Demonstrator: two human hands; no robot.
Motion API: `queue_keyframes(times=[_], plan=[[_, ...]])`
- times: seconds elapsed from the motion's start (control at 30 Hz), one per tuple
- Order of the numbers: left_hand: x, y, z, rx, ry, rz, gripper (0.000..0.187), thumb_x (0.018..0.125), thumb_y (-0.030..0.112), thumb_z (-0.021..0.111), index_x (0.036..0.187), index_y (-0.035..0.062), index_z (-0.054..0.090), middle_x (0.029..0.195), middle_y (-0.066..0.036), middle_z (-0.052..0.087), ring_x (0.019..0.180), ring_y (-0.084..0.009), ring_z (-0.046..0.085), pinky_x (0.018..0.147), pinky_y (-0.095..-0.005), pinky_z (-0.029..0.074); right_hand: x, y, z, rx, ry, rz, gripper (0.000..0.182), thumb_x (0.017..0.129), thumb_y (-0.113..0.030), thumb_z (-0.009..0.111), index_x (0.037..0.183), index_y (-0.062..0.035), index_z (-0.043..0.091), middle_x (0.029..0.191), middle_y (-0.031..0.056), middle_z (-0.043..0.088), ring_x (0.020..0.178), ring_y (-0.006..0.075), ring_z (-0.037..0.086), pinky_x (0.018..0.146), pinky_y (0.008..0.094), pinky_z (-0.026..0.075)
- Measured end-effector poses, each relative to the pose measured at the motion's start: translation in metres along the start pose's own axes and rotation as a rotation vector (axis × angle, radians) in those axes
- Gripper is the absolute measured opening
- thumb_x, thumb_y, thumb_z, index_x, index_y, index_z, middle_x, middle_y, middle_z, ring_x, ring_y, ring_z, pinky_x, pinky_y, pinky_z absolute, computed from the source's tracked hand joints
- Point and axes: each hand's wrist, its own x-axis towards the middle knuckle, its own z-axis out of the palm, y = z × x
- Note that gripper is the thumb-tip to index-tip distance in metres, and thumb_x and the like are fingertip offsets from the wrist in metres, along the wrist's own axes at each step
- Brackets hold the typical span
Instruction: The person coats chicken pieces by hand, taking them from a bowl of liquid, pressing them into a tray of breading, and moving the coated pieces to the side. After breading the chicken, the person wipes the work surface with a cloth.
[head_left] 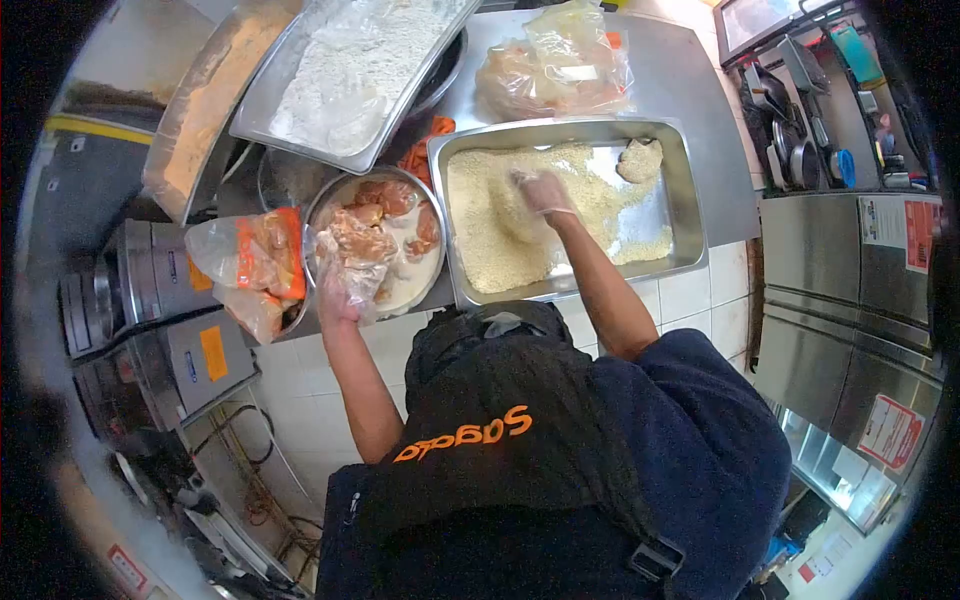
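My left hand [345, 288], in a clear plastic glove, grips a piece of raw chicken [358, 240] at the near side of a round metal bowl [441, 262]. Pale liquid and more raw chicken [388, 197] lie in the bowl. My right hand [541, 192], also gloved, is over the breadcrumbs [500, 250] in a wide metal tray [690, 200]; motion blur hides its fingers. A crumb-coated piece [640, 160] sits in the tray's far right corner.
A metal pan of white flour [335, 80] stands at the back left, beside a long tub [215, 110] of tan powder. Bagged raw meat [262, 265] lies left of the bowl. Another plastic bag [555, 70] rests behind the tray. Steel cabinets [810, 245] stand at right.
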Motion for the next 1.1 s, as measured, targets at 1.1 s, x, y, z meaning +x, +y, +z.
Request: queue_keyframes(times=[1.1], plan=[[-0.050,0.009,0.064,0.090,0.120,-0.026,0.054,0.090,0.028,0.047,0.131,-0.0017,0.030,0.126,-0.017,0.043,0.110,-0.0301,0.049,0.088,-0.0442,0.047,-0.101,-0.047,0.019,-1.035,-0.043,-0.196,0.066,0.089,-0.051,0.020,0.139,-0.0078,0.018,0.144,0.0179,0.013,0.134,0.0336,0.009,0.108,0.0481,0.005]])
